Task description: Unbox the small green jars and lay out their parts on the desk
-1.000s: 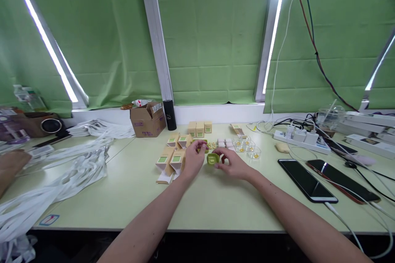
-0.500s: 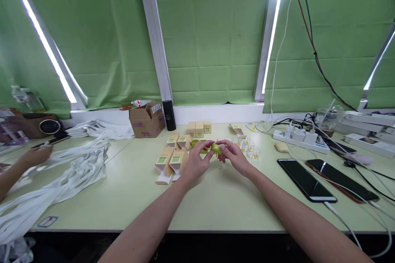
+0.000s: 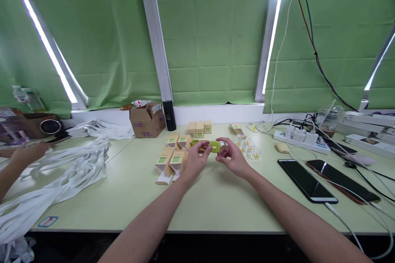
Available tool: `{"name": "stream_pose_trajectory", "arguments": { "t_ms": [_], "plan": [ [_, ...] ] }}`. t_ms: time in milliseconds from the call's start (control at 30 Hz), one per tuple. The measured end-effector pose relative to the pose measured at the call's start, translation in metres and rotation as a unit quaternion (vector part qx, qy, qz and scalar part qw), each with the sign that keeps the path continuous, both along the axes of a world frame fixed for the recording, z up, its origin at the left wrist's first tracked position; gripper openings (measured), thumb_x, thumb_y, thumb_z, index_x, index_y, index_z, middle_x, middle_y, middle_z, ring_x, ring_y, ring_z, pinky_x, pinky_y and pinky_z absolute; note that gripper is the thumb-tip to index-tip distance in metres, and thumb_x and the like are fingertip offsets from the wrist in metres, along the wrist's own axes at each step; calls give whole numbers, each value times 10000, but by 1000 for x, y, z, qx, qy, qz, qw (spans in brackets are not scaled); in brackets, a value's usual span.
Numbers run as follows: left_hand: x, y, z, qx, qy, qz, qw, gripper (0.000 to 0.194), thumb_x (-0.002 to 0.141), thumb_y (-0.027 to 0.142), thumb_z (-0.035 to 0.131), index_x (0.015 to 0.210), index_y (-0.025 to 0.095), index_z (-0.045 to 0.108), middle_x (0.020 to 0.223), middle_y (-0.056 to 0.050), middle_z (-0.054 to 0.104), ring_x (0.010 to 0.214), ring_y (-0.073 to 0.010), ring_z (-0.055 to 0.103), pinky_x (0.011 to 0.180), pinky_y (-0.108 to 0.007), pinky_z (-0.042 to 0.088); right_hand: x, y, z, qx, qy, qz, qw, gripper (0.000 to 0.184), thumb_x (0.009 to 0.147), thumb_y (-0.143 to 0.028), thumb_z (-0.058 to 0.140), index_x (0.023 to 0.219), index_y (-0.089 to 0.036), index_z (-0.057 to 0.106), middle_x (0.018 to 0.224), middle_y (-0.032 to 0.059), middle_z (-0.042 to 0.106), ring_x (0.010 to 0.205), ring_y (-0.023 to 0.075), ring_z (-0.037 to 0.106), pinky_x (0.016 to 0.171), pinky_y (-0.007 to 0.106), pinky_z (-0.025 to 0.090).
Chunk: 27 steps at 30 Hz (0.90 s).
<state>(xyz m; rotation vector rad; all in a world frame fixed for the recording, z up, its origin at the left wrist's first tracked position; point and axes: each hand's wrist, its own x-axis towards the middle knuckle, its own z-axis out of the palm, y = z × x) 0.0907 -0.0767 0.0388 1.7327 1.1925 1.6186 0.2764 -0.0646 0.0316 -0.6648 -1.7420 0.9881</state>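
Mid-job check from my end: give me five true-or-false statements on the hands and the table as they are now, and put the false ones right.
1. The left hand holds a small green piece. True.
2. The two phones lie to the left of both hands. False: the phones lie to the right of both hands.
3. The black cylinder stands beside the brown carton. True.
4. The right hand rests on one of the phones. False: its fingertips are at the right edge of the small green piece.
5. White straps lie on the left part of the table. True.
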Motion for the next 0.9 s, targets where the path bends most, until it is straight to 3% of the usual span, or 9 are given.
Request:
{"name": "stream_pose_trajectory", "arguments": {
  "t_ms": [200,333,433,567,700,900],
  "plan": [
    [3,-4,3,-28,34,-13,999,372,907,499,662,1009,151,747,974,-113,769,870,-230,711,772,-339,565,0,4,-3,25,-16,-48,998,413,856,-392,720,1211,-257,557,729,-56,540,689,152,540,656,299,453],
    [3,-6,1,-7,109,-4,994,355,976,471,559,908,179,749,896,-77,756,831,-210,684,761,-332,543,1,6,-5,33,6,-57,998,418,856,-482,741,1167,-255,578,943,17,620,893,192,602,719,312,524],
    [3,-6,-3,26,146,31,988,243,958,387,608,1044,203,741,1041,-88,735,938,-216,677,806,-344,555,0,9,-7,-4,60,-16,998,440,835,-533,766,1121,-244,599,1105,64,653,997,216,634,794,358,584],
    [2,-6,-6,88,162,33,982,270,937,261,648,1202,227,684,1144,-94,686,1098,-230,637,884,-369,568,-2,13,-9,-54,110,40,992,446,817,-553,790,1072,-221,636,1009,60,703,875,200,673,785,392,616],
    [2,-7,-5,135,180,32,974,180,948,218,633,1115,230,699,1047,-78,687,1092,-237,607,860,-369,566,-3,15,-9,-77,136,42,987,435,816,-569,788,1040,-213,675,915,48,722,805,193,679,714,380,626],
    [2,-6,-6,143,180,39,972,154,943,211,646,1082,221,712,992,-70,681,1013,-226,614,808,-352,555,-4,15,-9,-107,154,52,981,450,809,-555,803,1085,-218,693,929,47,726,834,203,699,747,412,644]
  ]
}}
